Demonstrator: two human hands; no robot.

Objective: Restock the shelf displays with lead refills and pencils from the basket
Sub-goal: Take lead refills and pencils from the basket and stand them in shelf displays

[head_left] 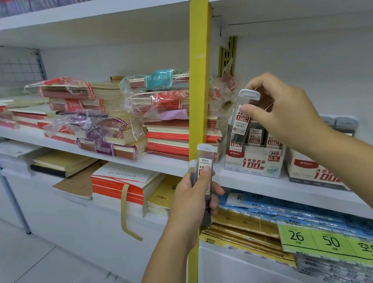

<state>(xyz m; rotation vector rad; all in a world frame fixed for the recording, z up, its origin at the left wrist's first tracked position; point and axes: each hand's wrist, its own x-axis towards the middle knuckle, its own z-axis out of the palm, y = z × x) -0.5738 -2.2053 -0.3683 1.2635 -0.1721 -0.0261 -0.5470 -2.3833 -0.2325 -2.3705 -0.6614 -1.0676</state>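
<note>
"While the right hand (286, 112) pinches one lead refill case (243, 114) by its upper end, thumb in front and fingers curled behind, where does that case sit?"

"Nearly upright, slightly tilted, with its lower end down among the cases already standing in the display box (254, 164). That box rests on the white shelf (266, 183), just right of the yellow post (201, 93)."

"And the left hand (193, 196)?"

"Lower and to the left, in front of the post. It grips a small bundle of refill cases (204, 169), at least two, held upright with the thumb pressed across the front one. The exact count I cannot tell."

"What else stands on that shelf?"

"A second display box (313, 171) sits just beside the first, on its right, partly hidden by the right forearm. Left of the post, stacks of notebooks (100, 118) lie piled, several in torn clear wrap."

"And below?"

"Blue packs (280, 207) and gold packs (242, 225) lie flat on the lower shelf, with a green price label (329, 241) reading 26 and 50 in front."
</note>
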